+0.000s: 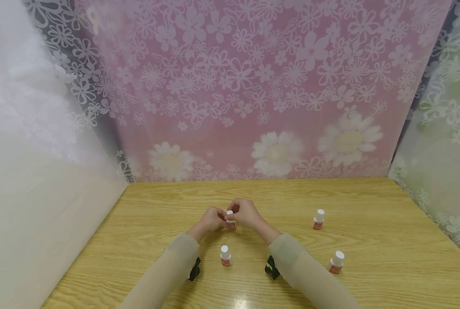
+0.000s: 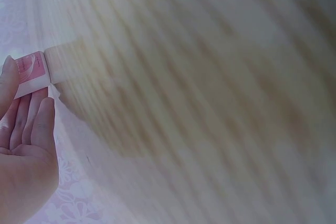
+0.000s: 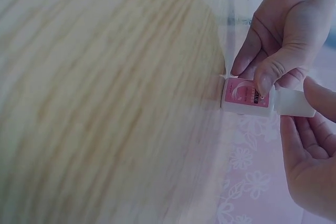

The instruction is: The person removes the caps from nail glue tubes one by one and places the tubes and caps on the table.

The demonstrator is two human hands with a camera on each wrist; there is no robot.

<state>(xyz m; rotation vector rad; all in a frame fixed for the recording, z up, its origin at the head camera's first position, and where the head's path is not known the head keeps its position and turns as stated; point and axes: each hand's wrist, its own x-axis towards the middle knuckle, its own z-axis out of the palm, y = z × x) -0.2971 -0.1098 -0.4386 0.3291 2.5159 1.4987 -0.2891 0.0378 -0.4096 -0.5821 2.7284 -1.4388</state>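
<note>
A small white bottle with a pink-red label and a white cap stands on the wooden table between the hands. My left hand holds its body, thumb on the label in the right wrist view. The right hand pinches the cap between thumb and fingers from the other side. The left wrist view shows the left hand around the label, while the cap lies outside that picture. Part of the bottle is hidden by fingers in the head view.
Similar capped bottles stand upright on the table: one bottle between the forearms, another bottle farther right, and a third bottle beside the right sleeve. Flower-patterned sheets enclose the back and sides.
</note>
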